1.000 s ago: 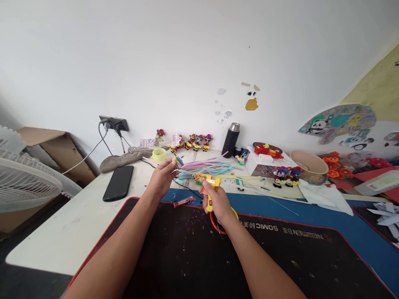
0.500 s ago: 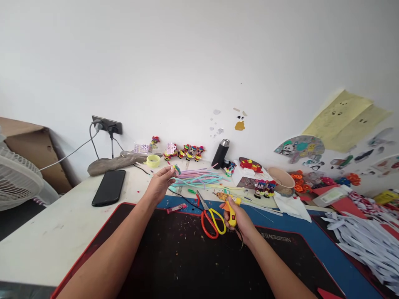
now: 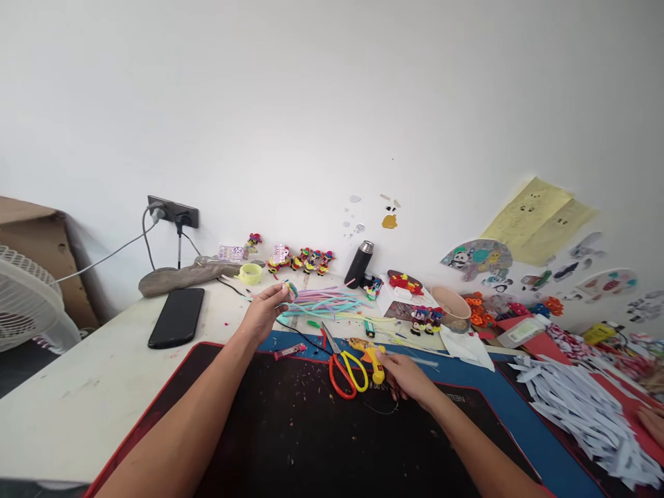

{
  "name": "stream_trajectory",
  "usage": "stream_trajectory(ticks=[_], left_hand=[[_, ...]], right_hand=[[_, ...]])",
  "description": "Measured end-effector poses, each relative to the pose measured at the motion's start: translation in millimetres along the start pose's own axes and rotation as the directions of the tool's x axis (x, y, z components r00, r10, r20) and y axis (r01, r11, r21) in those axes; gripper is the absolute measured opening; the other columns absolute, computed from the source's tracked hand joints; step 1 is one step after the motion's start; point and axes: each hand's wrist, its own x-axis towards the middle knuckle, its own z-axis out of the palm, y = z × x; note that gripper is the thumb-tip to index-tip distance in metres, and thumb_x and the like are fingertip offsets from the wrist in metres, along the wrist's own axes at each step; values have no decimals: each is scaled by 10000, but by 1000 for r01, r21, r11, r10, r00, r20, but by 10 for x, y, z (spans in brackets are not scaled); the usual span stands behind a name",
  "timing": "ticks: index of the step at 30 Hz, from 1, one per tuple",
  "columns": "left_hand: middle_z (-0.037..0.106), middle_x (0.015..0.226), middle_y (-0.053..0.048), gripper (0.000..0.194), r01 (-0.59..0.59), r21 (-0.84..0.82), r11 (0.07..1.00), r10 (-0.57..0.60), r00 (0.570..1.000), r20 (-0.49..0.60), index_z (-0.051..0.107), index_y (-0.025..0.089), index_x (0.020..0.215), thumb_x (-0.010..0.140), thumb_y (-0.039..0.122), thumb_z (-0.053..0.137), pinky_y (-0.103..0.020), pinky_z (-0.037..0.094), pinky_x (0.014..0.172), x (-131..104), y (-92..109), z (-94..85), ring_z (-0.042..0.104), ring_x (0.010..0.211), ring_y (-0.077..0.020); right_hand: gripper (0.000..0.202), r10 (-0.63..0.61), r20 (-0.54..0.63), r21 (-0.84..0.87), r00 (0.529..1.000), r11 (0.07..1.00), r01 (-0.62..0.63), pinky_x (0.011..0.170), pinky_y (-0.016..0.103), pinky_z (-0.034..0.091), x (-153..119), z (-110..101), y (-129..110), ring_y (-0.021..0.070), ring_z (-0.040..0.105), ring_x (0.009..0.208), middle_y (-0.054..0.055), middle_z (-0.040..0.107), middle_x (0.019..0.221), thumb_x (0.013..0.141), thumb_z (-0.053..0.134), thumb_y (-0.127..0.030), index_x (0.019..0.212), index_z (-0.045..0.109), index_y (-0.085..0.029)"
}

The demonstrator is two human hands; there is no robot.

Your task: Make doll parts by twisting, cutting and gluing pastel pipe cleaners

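Observation:
My left hand (image 3: 265, 311) is closed, pinching a small multicoloured fuzzy piece (image 3: 291, 290) above the far side of the mat. My right hand (image 3: 409, 377) is beside a yellow hot glue gun (image 3: 374, 360) that lies on the mat. Its fingertips touch or nearly touch the gun's back end, and the handle shows free of the fingers. Scissors (image 3: 346, 366) with one red and one yellow handle lie just left of the gun. Beyond my hands is a bundle of pastel pipe cleaners (image 3: 326, 301).
A black phone (image 3: 176, 318) and fan (image 3: 34, 297) are at left. Small fuzzy figures (image 3: 311, 261), a black flask (image 3: 359, 263) and a beige bowl (image 3: 451, 304) stand along the wall. White paper strips (image 3: 581, 415) cover the right, where another person's hand (image 3: 651, 423) shows.
My right hand had its fingers around the glue gun; now the gun rests on the mat and the hand has slid right. My left hand keeps its piece. The view has turned rightward.

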Motion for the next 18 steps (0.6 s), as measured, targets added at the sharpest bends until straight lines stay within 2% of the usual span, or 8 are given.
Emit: stream_trajectory(ticks=[2, 4, 7, 10, 14, 18], left_hand=[[704, 809, -46, 458, -6, -8, 1000, 6, 1000, -4, 778, 169, 849, 543, 453, 966, -230, 458, 642, -4, 6, 3, 605, 743, -146], [700, 810, -47, 459, -13, -9, 1000, 13, 1000, -2, 779, 168, 853, 550, 459, 963, -229, 456, 643, -6, 9, 7, 603, 743, -144], [690, 809, -48, 436, -31, -2, 1000, 31, 999, 17, 774, 165, 828, 569, 463, 956, -228, 455, 644, -6, 3, 9, 600, 744, -143], [687, 818, -50, 426, -41, -6, 999, 41, 999, 28, 770, 163, 821, 579, 463, 952, -226, 451, 639, -3, -4, 4, 600, 743, -140], [681, 794, -41, 440, -33, -35, 999, 34, 999, 12, 771, 163, 838, 571, 459, 956, -228, 450, 629, -10, 22, 3, 602, 722, -137], [682, 782, -36, 402, -51, -51, 997, 52, 998, 20, 764, 168, 817, 592, 444, 950, -236, 453, 616, -36, 83, 29, 597, 701, -136]], right_hand=[[502, -74, -58, -270, 996, 961, 55, 459, 252, 299, -44, -76, -17, 138, 500, 409, -22, 500, 479, 954, 515, -618, 675, 548, -202], [468, -212, -166, -462, 963, 879, 114, 508, 264, 281, -88, -109, -101, 151, 533, 520, 21, 601, 598, 951, 537, -555, 654, 575, -196], [414, -328, -209, -493, 922, 849, 190, 542, 270, 281, -87, -18, -334, 170, 539, 592, 19, 622, 639, 957, 524, -530, 721, 620, -204], [306, -371, -186, -440, 910, 860, 261, 553, 268, 286, 41, 241, -642, 162, 526, 581, -8, 598, 620, 944, 562, -464, 802, 657, -210], [201, -444, -152, -453, 883, 825, 337, 577, 267, 297, 321, 721, -1089, 175, 565, 632, 1, 656, 689, 930, 614, -391, 897, 712, -218], [174, -534, -60, -523, 844, 736, 429, 610, 275, 325, 580, 1181, -1456, 201, 643, 738, 27, 728, 802, 951, 615, -352, 995, 733, -232]])
